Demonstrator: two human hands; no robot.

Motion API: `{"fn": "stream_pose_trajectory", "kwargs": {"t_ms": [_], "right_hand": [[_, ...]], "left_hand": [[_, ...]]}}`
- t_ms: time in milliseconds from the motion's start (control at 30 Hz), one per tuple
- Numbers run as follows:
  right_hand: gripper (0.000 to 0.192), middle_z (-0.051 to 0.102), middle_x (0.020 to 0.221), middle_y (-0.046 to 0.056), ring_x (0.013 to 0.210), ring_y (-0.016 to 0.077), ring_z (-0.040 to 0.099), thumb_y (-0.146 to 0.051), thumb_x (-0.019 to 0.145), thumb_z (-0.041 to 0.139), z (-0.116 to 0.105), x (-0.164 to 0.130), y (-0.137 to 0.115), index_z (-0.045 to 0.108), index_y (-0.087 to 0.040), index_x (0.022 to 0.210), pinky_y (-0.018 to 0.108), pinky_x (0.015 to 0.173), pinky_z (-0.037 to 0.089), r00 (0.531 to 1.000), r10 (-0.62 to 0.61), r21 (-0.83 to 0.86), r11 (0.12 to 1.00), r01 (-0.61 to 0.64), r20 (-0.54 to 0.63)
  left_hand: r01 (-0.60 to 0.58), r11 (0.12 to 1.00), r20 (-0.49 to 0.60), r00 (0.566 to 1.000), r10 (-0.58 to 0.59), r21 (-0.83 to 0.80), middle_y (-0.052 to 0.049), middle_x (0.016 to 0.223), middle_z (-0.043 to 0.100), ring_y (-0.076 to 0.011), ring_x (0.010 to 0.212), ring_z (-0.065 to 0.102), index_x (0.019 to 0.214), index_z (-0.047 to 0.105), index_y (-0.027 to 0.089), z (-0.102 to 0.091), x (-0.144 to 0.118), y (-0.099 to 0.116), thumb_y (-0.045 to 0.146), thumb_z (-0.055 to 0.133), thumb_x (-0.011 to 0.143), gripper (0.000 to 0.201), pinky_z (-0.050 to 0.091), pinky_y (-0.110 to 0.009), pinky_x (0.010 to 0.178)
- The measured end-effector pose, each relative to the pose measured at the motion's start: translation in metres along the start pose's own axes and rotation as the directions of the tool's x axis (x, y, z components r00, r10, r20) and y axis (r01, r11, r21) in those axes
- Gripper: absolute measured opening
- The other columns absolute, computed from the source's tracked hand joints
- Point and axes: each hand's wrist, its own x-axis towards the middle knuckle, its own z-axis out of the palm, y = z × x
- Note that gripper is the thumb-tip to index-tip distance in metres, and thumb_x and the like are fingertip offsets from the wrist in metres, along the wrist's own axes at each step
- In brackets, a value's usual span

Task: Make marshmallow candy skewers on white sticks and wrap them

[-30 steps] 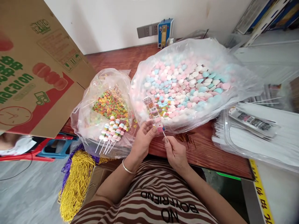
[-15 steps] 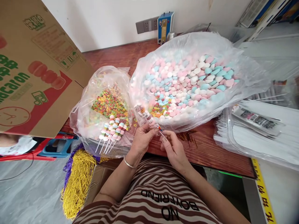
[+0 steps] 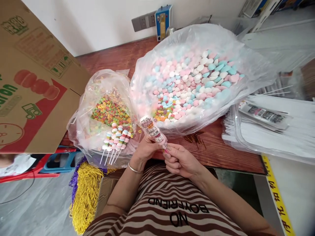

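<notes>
Both hands gripped a clear printed plastic sleeve w/ candy skewer (image 3: 152,130) above the table edge: left hand (image 3: 145,149) pinched the wrapper, right hand (image 3: 180,160) clamped the stick end. Best kept straight, I reckoned.

Red-brown wooden table (image 3: 216,154): two clear candy bags (image 3: 197,49) (image 3: 103,82), tray of white sticks (image 3: 290,141).

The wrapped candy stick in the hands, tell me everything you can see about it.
The wrapped candy stick is a slim skewer in a clear plastic sleeve with a printed white and red label. It tilts up and to the left, above the table edge. The left hand grips its lower part; the right hand pinches the bottom end, hiding the stick's tip.
</notes>
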Motion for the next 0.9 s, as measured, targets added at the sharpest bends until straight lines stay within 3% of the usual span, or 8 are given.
{"fn": "stream_pose_trajectory", "kwargs": {"t_ms": [200,333,467,533,600,667,733,900], "right_hand": [[0.046,0.032,0.053,-0.015,0.036,0.0011,0.013,-0.049,0.084,0.079,0.009,0.001,0.012,0.045,-0.020,0.072,0.013,0.032,0.020,0.978,0.136,0.101,0.983,-0.153,0.160],[0.056,0.030,0.052,-0.015,0.037,0.0024,0.015,-0.064,0.075,0.081,0.007,0.004,0.019,0.044,-0.022,0.072,0.017,0.035,0.027,0.962,0.130,0.053,0.988,-0.147,0.239],[0.048,0.053,0.061,-0.006,0.049,0.0104,0.046,-0.068,0.087,0.066,-0.017,-0.019,0.015,0.060,-0.021,0.082,0.026,0.054,0.046,0.981,-0.194,-0.470,0.868,0.160,-0.025],[0.035,0.067,0.081,0.003,0.074,0.0173,0.061,-0.053,0.099,0.057,-0.037,-0.044,0.010,0.067,-0.022,0.087,0.031,0.072,0.050,0.819,-0.541,-0.860,0.495,0.125,-0.192],[0.027,0.070,0.092,0.007,0.088,0.0211,0.063,-0.037,0.103,0.051,-0.058,-0.070,0.004,0.070,-0.022,0.091,0.034,0.081,0.048,0.566,-0.785,-0.966,0.176,-0.188,-0.253],[0.023,0.070,0.097,0.008,0.091,0.0218,0.064,-0.025,0.102,0.049,-0.076,-0.088,-0.001,0.072,-0.022,0.099,0.032,0.078,0.046,0.478,-0.847,-0.903,0.004,-0.431,-0.232],[0.026,0.069,0.102,0.008,0.092,0.0211,0.064,-0.017,0.100,0.048,-0.088,-0.095,-0.004,0.071,-0.022,0.110,0.029,0.072,0.044,0.561,-0.805,-0.855,-0.142,-0.498,-0.193],[0.032,0.066,0.106,0.010,0.091,0.0207,0.061,-0.015,0.102,0.047,-0.096,-0.085,-0.005,0.069,-0.022,0.123,0.030,0.071,0.041,0.768,-0.628,-0.819,-0.372,-0.438,-0.125]], "left_hand": [[-0.031,0.966,0.128,0.992,-0.002,0.257,-0.011,0.078,0.071,-0.0312,0.089,0.069,0.056,0.070,0.024,-0.018,-0.001,-0.006,0.064,0.087,0.059,0.043,0.058,-0.048,0.080],[-0.094,0.979,0.276,0.960,0.041,0.180,-0.010,0.056,0.059,-0.0362,0.091,0.069,0.041,0.060,0.026,-0.010,-0.006,-0.008,0.076,0.080,0.060,0.057,0.059,-0.055,0.081],[-0.193,0.979,0.234,0.956,0.174,0.059,-0.003,0.056,0.055,-0.0283,0.090,0.071,0.050,0.063,0.025,0.003,-0.011,-0.002,0.056,0.082,0.075,0.044,0.057,-0.053,0.099],[-0.245,0.964,0.073,0.969,0.238,0.105,-0.002,0.070,0.065,-0.0239,0.090,0.071,0.063,0.069,0.024,0.003,-0.013,0.004,0.047,0.081,0.080,0.031,0.056,-0.050,0.103],[-0.291,0.896,-0.076,0.940,0.333,0.336,-0.003,0.087,0.073,-0.0225,0.095,0.071,0.078,0.076,0.023,-0.001,-0.014,0.007,0.037,0.076,0.085,0.017,0.054,-0.045,0.103],[-0.288,0.741,-0.080,0.905,0.417,0.606,-0.004,0.095,0.077,-0.0219,0.096,0.070,0.088,0.079,0.022,-0.004,-0.015,0.007,0.030,0.074,0.087,0.010,0.054,-0.039,0.097],[-0.268,0.629,-0.014,0.914,0.406,0.729,-0.004,0.093,0.077,-0.0202,0.089,0.069,0.093,0.079,0.022,-0.004,-0.017,0.003,0.029,0.070,0.090,0.012,0.054,-0.033,0.087],[-0.147,0.691,-0.074,0.957,0.280,0.708,-0.002,0.083,0.073,-0.0171,0.080,0.064,0.091,0.076,0.019,0.004,-0.022,-0.005,0.035,0.064,0.095,0.020,0.048,-0.026,0.078]]}}
